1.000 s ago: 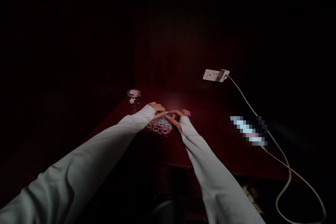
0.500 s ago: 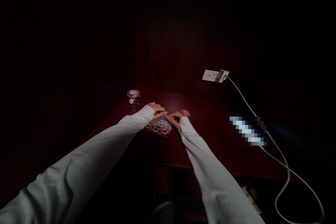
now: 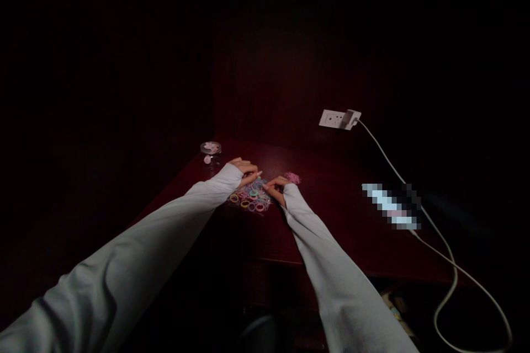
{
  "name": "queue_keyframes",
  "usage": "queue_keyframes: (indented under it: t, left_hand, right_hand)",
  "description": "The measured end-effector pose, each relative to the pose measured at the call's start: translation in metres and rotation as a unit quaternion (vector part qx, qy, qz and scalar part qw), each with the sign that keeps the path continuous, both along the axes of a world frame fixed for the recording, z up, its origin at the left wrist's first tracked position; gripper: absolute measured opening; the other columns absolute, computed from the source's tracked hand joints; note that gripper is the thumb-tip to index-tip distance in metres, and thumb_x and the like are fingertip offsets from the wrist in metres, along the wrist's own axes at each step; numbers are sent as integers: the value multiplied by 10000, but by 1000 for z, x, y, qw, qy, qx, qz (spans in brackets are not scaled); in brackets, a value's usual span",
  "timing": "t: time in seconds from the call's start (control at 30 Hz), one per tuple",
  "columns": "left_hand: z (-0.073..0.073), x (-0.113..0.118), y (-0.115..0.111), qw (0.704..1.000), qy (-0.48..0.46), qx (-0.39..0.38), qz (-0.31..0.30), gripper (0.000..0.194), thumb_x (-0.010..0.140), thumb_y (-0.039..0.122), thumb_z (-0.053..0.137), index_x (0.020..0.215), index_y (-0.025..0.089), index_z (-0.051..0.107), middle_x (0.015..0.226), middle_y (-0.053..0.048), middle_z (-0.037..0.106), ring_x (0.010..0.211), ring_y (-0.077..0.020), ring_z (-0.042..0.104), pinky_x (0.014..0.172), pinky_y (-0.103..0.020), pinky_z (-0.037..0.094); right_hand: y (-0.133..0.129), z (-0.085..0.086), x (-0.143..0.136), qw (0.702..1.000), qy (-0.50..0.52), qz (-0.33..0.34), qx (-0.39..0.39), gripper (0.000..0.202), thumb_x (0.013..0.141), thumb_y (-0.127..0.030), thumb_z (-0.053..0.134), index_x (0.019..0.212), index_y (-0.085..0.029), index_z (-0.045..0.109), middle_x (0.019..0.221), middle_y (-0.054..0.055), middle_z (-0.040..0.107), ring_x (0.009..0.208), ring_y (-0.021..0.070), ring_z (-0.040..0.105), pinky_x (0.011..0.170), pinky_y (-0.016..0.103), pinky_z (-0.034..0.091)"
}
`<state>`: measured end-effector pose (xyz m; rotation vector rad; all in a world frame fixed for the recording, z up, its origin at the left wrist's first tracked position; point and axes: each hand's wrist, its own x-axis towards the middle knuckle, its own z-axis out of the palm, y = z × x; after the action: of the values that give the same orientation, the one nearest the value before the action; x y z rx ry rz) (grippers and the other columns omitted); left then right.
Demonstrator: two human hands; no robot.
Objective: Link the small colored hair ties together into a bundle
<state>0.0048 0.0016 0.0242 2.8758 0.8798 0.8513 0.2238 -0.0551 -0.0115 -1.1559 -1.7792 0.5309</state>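
Note:
A loose pile of colourful small bands (image 3: 250,198) lies on the dark red table (image 3: 331,231). At the pile's upper left, my left hand (image 3: 247,171) has thumb and fingertips pressed together; anything between them is too small to name. My right hand (image 3: 276,185) is closed in a pinch at the pile's right edge, a little apart from the left, its grasp also unclear. Just beyond my right hand sits a small pink heap (image 3: 292,177).
A clear round jar (image 3: 211,149) with pink pieces stands at the table's back left. On the right lies a blurred-out phone-like device (image 3: 389,207) with a white cable (image 3: 449,248), which loops past the front edge. A charger (image 3: 351,119) is in the wall socket (image 3: 331,118).
My left hand has shifted slightly up and left, widening the gap between the fingertips of the two hands. My right hand has hardly moved.

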Motion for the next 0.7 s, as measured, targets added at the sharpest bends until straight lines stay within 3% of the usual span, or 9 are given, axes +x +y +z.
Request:
queue_keyframes:
  t: [0.2,0.4,0.7]
  left_hand:
    - [3,1,-7,999,1,-37,-38,271,1050,365,486,1054,196,698,883,-23,706,788,-150,607,814,-299,380]
    - [2,3,-9,997,22,-35,-59,288,1051,344,485,921,178,681,814,-11,672,808,-145,608,815,-281,375]
    - [3,3,-5,997,38,-6,-63,312,1062,350,460,914,180,675,815,-24,663,825,-159,601,812,-294,380]
  right_hand:
    - [-3,5,0,1000,-6,4,-10,433,808,-654,755,773,-223,786,741,23,604,666,153,498,634,297,420]
    - [-4,8,-2,1000,0,8,-15,457,797,-666,751,760,-211,772,724,25,596,662,156,493,633,300,420]
    - [-4,6,-6,1000,-7,12,20,377,845,-560,680,686,-223,623,710,-1,538,642,148,451,636,292,401]
